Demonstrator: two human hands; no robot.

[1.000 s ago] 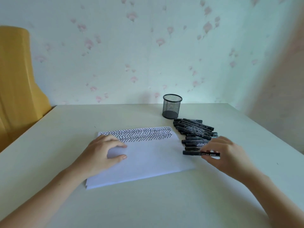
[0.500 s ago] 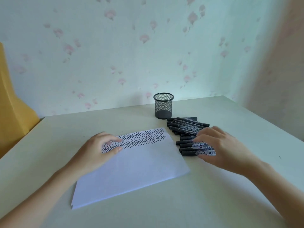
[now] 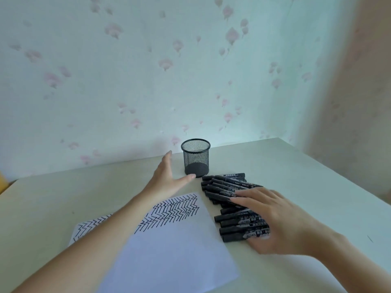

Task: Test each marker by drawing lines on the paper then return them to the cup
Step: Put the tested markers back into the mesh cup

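A black mesh cup stands empty near the back of the pale table. Several black markers lie in a heap to its front right. My left hand is stretched out just left of the cup, fingers spread, thumb near the cup's base, holding nothing. My right hand lies flat on the near part of the marker heap, fingers spread over them; no marker is lifted. A white paper sheet with rows of black zigzag lines lies under my left forearm.
The table ends at its right edge close to the markers and meets a flowered wall behind the cup. A sliver of a yellow chair shows at the far left.
My left hand has left the paper and reached forward to beside the cup. My right hand has slid further over the marker heap. The view has tilted and moved closer.
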